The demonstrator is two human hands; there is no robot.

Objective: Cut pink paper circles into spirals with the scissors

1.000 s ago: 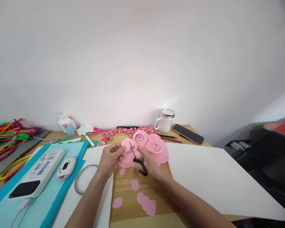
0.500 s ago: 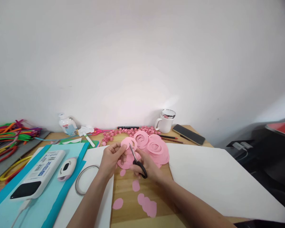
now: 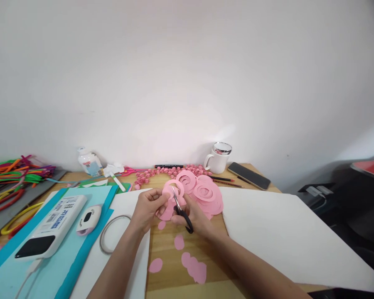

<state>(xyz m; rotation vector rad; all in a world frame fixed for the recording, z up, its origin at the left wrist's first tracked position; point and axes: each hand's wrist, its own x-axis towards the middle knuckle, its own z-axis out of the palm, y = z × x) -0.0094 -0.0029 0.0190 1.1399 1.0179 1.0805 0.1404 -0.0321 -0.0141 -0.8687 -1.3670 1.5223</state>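
My left hand (image 3: 150, 207) pinches the edge of a pink paper piece (image 3: 174, 182), which shows a ring shape around an inner part. In my right hand (image 3: 195, 214) is a pair of scissors (image 3: 182, 214) with black handles, blades pointing up and away, lying against that paper. Behind both hands, pink paper rings and discs (image 3: 210, 201) form a pile. Small pink paper ovals (image 3: 156, 265) lie on the wooden table nearer to me, several of them overlapping (image 3: 195, 268). Part of the scissor handles is hidden by my right fingers.
At the back stand a white mug (image 3: 220, 158) and a white bottle (image 3: 89, 161); a phone (image 3: 248, 175) lies right. Small pink rolls (image 3: 146, 176) line the back. Left are a power bank (image 3: 51, 224), a tape roll (image 3: 107, 234) and colourful pipe cleaners (image 3: 15, 176). White board (image 3: 293, 232) covers the right.
The held paper has turned and shifted slightly right, and the scissor blades look closer together. Both hands stay in nearly the same place; the whole view has shifted slightly.
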